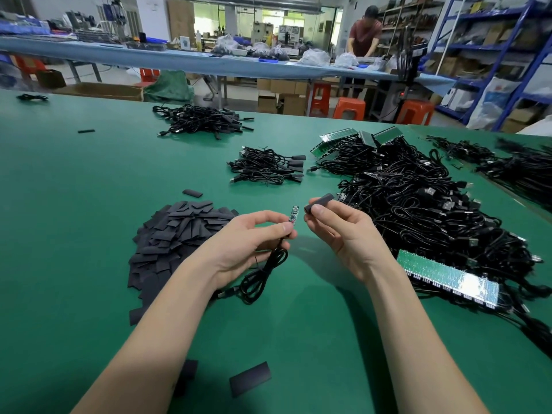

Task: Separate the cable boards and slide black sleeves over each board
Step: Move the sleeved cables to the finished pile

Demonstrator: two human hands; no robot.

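- Above the green bench, at mid-frame, 1 separated cable board stands nearly upright, a slim strip with small components on its face, bare of any sleeve.
- Left hand pinches the board's lower end between thumb and fingertips; its black cable hangs down in a loose coil onto the bench.
- Right hand pinches 1 black sleeve, squeezed so it looks like an open tube, its mouth turned toward the board, just beside it but not yet over it.
- Judged from this, the step in hand is lining up sleeve and board tip; the slide itself is not yet done.
- Flat black sleeves lie heaped in a pile left of the hands, with a few strays nearer the camera.
- Done work, as far as I can tell: a small bundle of sleeved cables beyond the hands, and a larger heap farther back that seems the same.
- Left to do: a big tangle of cables on the right, with several green panels of unseparated boards lying on it. By bulk, most of the task looks still ahead.
- Beyond the bench, a long blue table, orange stools and shelving; another person works there.
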